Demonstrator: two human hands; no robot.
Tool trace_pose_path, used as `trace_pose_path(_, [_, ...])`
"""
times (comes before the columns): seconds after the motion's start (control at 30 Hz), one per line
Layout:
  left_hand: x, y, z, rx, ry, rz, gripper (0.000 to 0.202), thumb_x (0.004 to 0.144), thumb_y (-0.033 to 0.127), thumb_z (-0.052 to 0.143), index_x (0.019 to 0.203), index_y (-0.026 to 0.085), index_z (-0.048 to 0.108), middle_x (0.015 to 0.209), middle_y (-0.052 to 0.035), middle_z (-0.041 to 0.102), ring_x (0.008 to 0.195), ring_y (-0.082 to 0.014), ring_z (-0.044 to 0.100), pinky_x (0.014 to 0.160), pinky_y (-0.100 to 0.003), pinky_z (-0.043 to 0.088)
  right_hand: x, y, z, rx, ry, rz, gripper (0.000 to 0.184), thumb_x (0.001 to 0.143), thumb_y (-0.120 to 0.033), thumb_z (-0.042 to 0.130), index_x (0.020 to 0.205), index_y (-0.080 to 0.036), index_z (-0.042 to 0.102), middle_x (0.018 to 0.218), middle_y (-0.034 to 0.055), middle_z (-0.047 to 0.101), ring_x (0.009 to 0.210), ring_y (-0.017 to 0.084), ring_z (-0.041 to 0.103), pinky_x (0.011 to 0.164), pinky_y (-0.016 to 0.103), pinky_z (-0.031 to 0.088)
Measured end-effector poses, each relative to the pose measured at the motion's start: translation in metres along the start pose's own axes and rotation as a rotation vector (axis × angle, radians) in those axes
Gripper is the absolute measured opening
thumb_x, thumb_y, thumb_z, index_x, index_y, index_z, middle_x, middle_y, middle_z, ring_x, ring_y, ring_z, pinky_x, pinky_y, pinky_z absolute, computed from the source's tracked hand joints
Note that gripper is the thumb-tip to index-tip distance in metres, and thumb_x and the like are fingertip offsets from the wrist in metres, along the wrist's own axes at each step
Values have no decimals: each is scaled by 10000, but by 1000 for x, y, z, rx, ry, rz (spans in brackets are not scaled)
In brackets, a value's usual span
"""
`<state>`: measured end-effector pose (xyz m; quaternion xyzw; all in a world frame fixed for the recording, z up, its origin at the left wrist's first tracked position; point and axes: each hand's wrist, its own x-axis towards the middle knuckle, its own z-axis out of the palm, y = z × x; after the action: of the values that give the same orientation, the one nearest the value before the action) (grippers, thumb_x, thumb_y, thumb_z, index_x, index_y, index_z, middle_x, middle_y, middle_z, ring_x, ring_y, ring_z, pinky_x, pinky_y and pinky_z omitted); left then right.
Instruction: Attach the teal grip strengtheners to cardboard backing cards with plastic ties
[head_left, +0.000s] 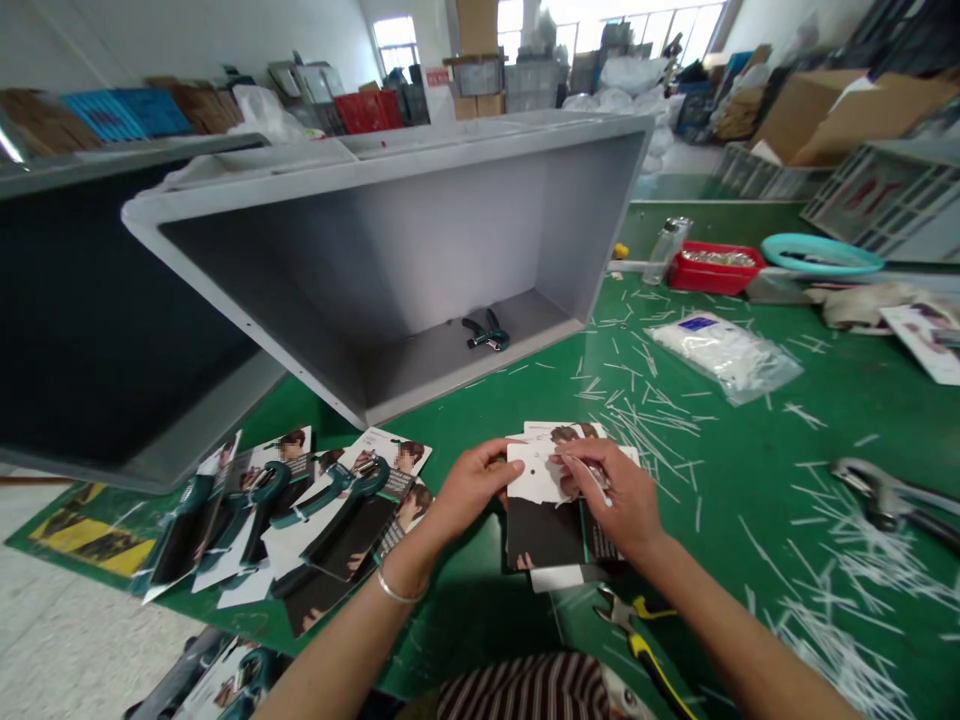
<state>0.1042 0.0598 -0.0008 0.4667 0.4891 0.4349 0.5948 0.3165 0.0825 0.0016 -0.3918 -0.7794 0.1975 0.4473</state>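
Observation:
My left hand [474,488] pinches the left edge of a printed card [541,530], thumb on top. The card is white above and black below, with a small hole near its top, and lies over several more cards. Closed at the card's upper right, my right hand [616,492] grips a thin white cable tie [596,478], partly hidden by the fingers. To the left lie several cards with green-handled hand tools [334,495] fastened on them. One loose green-handled tool [487,332] rests inside the grey bin [480,215], which is tipped on its side.
Yellow-and-black cutting pliers [637,640] lie near my right forearm. Cut white strips [832,640] litter the green table [720,530]. At the right are metal-jawed pliers [885,500], a clear bag of white ties [724,355], a red tray [712,275] and a turquoise basket [821,245].

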Motion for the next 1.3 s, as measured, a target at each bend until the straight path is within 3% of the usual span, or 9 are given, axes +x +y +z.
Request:
trace_pose_path(0.07, [-2, 3, 2, 28, -3, 4, 473, 821, 418, 689, 1205, 144, 641, 794, -33, 673, 574, -107, 534, 577, -231, 430, 2, 1, 2, -19, -64, -75, 141, 959, -199, 532, 1069, -239, 612, 1021, 61, 709, 986, 205, 664, 878, 367, 522])
trace_pose_path(0.23, [-6, 12, 5, 163, 27, 178, 347, 855, 401, 661, 1133, 193, 685, 1187, -76, 636, 691, -99, 561, 636, -224, 437, 18, 4, -2, -4, -246, -37, 85, 936, -249, 574, 951, -239, 657, 1103, 67, 678, 1081, 249, 590, 963, 451, 431])
trace_pose_path(0.37, [-4, 5, 5, 124, -29, 112, 383, 959, 455, 465, 1127, 167, 653, 737, -17, 640, 555, -105, 532, 553, -219, 405, 26, 7, -10, 226, -336, 156, 122, 927, -337, 593, 912, -231, 652, 910, 28, 675, 869, 195, 632, 808, 338, 490])
trace_pose_path(0.43, [-1, -4, 6, 110, -20, 99, 306, 924, 414, 537, 1060, 163, 646, 636, 23, 578, 525, -98, 501, 529, -206, 378, 26, 8, -12, 281, -330, 218, 137, 917, -352, 598, 907, -229, 656, 906, 27, 672, 840, 190, 634, 770, 320, 495])
trace_pose_path(0.63, [-9, -20, 1, 401, 14, 259, 82, 872, 242, 587, 870, 188, 649, 769, 3, 588, 701, -129, 536, 686, -232, 423, 22, 13, -10, 345, -371, 275, 141, 898, -351, 618, 910, -218, 667, 902, 21, 664, 802, 169, 605, 724, 281, 471])
trace_pose_path(0.8, [-37, -17, -14, 638, -232, 368, 221, 973, 235, 469, 1081, 213, 660, 1041, -77, 635, 1006, -182, 587, 894, -293, 450, 17, 19, -6, 404, -405, 355, 157, 895, -372, 618, 913, -221, 657, 778, -12, 622, 625, 127, 538, 583, 239, 425])
trace_pose_path(1.03, [-42, -28, -5, 840, -225, 468, 237, 980, 213, 442, 1083, 187, 654, 1058, -108, 640, 1000, -205, 592, 882, -314, 473, 18, 16, 6, 519, -439, 441, 202, 895, -411, 616, 952, -217, 629, 720, -41, 581, 501, 84, 470, 484, 211, 378])
trace_pose_path(1.1, [-39, -33, -1, 868, -181, 503, 249, 975, 196, 436, 1103, 186, 649, 1072, -114, 630, 997, -206, 587, 889, -320, 472, 18, 16, 6, 524, -418, 442, 216, 888, -422, 623, 945, -213, 627, 692, -48, 565, 494, 82, 469, 478, 207, 379])
trace_pose_path(1.3, [-27, -34, 10, 680, 208, 479, 207, 949, 183, 487, 1046, 211, 667, 1060, -83, 597, 1024, -200, 557, 918, -316, 435, 17, 16, 9, 469, -370, 368, 197, 906, -395, 601, 955, -211, 649, 791, -9, 621, 595, 108, 537, 548, 224, 442])
